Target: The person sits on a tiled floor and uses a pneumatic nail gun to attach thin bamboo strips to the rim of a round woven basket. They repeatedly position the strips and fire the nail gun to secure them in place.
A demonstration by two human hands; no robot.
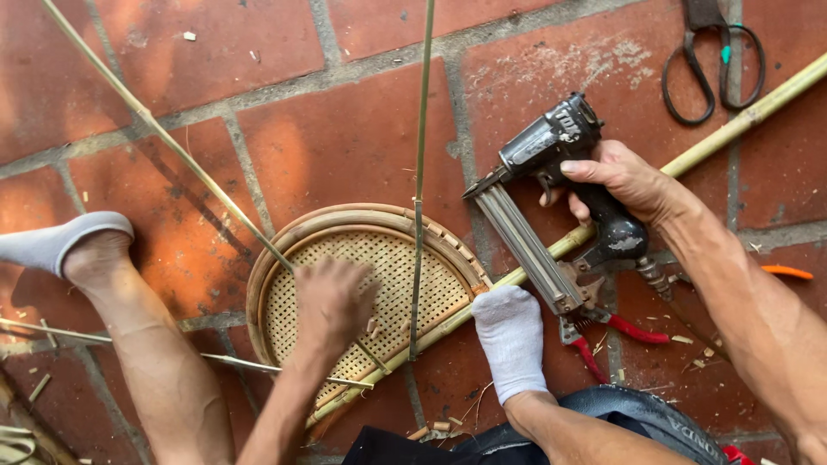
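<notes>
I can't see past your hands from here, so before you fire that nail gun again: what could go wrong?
1. The nail gun in the right hand points its nose toward the woven tray, where the left hand presses down; a stray nail might hit fingers.
2. The socked foot pins the bamboo pole right beside the gun's magazine.
3. Red-handled pliers lie by that foot, easy to step on.

Black-handled scissors [713, 58] lie on red brick floor tiles [345, 146], well beyond the grip. Red-handled pliers [603, 331] lie just below it. An orange-handled tool [786, 272] rests to its right. Bamboo scraps [435, 428] scatter nearer the body.
</notes>
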